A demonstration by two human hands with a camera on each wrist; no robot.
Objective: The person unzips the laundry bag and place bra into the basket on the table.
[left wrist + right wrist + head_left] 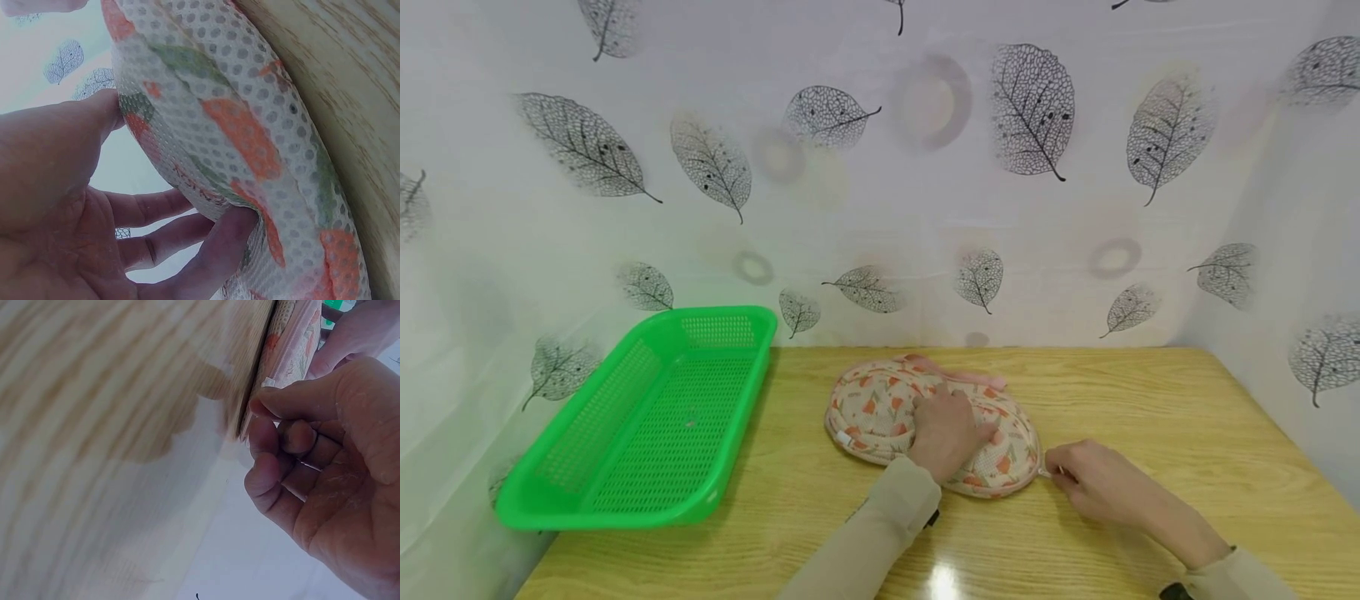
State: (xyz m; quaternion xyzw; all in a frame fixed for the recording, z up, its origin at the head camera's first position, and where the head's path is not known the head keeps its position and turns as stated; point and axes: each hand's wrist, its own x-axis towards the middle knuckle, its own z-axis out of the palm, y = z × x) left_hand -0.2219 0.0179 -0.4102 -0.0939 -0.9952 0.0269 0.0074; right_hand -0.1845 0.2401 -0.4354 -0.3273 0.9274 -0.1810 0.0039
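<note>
A padded mesh laundry bag (pixel 871 404) with two rounded lobes and an orange and green print lies on the table. Pink trim edges it, and a pink strap (pixel 955 372) lies along its far side. My left hand (pixel 946 429) rests on the middle of the bag with fingers spread. In the left wrist view, its fingertips press into the mesh (pixel 244 134). At the bag's right end, my right hand (pixel 1101 483) pinches the small zipper pull (pixel 1045 472) between thumb and forefinger. The right wrist view shows the pink zipper edge (pixel 290 350) beside those fingertips.
A green plastic basket (pixel 718 467) with perforated walls stands on the left of the wooden table (pixel 1135 392). Behind and beside the table hangs a white curtain (pixel 880 208) printed with dark leaves.
</note>
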